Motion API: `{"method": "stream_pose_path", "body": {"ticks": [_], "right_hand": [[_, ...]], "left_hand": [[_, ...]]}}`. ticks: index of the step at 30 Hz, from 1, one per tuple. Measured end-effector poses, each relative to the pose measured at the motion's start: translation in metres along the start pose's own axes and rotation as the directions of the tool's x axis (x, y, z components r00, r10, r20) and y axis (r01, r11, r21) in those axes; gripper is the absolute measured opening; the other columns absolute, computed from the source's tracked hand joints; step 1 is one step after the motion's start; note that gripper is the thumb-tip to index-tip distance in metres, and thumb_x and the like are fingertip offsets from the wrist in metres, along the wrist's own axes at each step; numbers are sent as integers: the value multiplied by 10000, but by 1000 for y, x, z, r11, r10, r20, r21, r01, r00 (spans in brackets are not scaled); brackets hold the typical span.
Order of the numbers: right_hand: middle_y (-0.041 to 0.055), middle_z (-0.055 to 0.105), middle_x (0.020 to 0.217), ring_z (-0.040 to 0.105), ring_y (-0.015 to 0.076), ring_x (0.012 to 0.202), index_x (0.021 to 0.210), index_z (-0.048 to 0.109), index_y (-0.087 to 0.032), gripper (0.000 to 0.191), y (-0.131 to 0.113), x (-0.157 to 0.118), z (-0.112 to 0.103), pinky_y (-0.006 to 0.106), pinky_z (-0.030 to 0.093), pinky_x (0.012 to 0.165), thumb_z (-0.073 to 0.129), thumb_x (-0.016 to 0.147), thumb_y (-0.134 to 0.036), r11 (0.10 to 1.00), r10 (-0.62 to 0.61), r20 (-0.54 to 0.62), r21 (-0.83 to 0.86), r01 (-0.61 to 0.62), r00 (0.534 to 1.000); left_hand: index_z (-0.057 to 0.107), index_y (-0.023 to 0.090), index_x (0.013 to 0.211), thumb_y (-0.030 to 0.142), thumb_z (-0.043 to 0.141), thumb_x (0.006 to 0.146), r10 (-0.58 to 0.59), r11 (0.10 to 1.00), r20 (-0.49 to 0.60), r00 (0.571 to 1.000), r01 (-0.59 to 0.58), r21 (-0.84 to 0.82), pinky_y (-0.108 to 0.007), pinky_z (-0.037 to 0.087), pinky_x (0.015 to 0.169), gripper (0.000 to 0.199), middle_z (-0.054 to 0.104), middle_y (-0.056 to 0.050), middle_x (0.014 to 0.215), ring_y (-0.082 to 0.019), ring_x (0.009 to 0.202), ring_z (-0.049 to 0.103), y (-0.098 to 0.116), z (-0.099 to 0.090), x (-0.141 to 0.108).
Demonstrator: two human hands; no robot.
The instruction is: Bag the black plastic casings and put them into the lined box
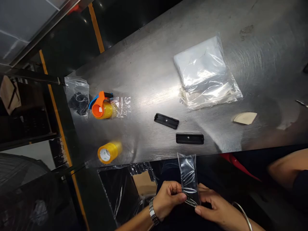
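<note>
Clear plastic bag hangs at the lower centre of the frame, its near end pinched in our left hand and right hand. We seem to be working that end, though glare blurs it; the next move calls for light, steady fingertips.

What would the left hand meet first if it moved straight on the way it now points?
Probably the right hand, just across the clear bag that the left hand holds, though depth is unclear here.
</note>
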State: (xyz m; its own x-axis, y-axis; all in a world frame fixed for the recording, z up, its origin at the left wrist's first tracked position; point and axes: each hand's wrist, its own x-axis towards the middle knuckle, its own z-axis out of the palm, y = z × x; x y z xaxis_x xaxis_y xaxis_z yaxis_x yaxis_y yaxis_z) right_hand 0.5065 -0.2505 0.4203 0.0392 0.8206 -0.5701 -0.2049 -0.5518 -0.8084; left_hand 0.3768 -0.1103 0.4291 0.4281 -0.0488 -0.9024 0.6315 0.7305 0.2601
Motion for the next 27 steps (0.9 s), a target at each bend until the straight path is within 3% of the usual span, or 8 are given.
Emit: {"method": "stream_pose_path", "body": {"ticks": [3,9,13,16,19,21,23,27], "right_hand": [[16,619,782,564,173,807,682,640,-200,295,-2,-1,-7,325,475,746,535,788,-456,997,-65,126,53,59,990],[41,620,848,586,188,781,1071,539,-188,459,-8,11,-6,330,484,715,519,769,-533,922,124,6,370,-118,992],[13,605,769,580,164,716,973,561,-165,355,-5,16,-1,294,480,662,554,776,-460,848,216,34,489,-204,976],[5,596,733,575,156,674,939,564,-158,330,-3,16,-3,298,487,647,541,786,-450,826,317,-52,505,-250,947],[36,614,793,589,181,737,1018,539,-157,359,-3,17,-5,341,495,710,475,823,-452,827,343,-138,513,-230,929],[57,621,889,586,194,823,1098,508,-164,382,-5,17,-3,373,467,815,503,816,-422,874,247,-127,458,-164,961],[62,614,973,582,195,854,1165,476,-180,457,-5,14,3,391,437,877,580,772,-388,911,114,-13,400,-99,993],[54,609,996,566,210,921,1167,502,-200,502,-1,-1,13,392,424,898,653,717,-364,917,19,199,388,-97,980]], "left_hand": [[670,126,712,355,751,567,-68,998,108,992,67,19,-229,358,606,282,603,-23,665,-96,599,492,0,-3,-4],[686,151,785,326,721,611,-134,988,254,958,110,107,-230,361,598,249,592,-16,693,-95,607,488,9,-5,-2],[695,171,759,338,702,627,-127,959,245,961,56,276,-247,355,545,214,568,-6,635,-94,535,448,5,-12,-2],[698,176,708,353,713,608,-118,956,265,957,37,292,-253,362,552,204,573,-10,633,-97,529,453,2,-19,3],[690,159,813,411,685,637,-16,1000,168,986,11,29,-249,386,602,308,617,-42,712,-111,593,524,5,-17,15],[635,153,981,475,621,689,106,963,48,993,-91,-252,-280,411,709,435,644,-88,870,-154,748,585,7,-7,23],[553,157,1105,501,596,705,190,883,4,982,-169,-438,-328,413,781,529,635,-122,981,-201,873,590,3,8,27],[541,149,1048,495,589,712,225,776,-82,971,-230,-587,-308,443,620,484,634,-70,726,-209,718,606,-16,39,24]]}}
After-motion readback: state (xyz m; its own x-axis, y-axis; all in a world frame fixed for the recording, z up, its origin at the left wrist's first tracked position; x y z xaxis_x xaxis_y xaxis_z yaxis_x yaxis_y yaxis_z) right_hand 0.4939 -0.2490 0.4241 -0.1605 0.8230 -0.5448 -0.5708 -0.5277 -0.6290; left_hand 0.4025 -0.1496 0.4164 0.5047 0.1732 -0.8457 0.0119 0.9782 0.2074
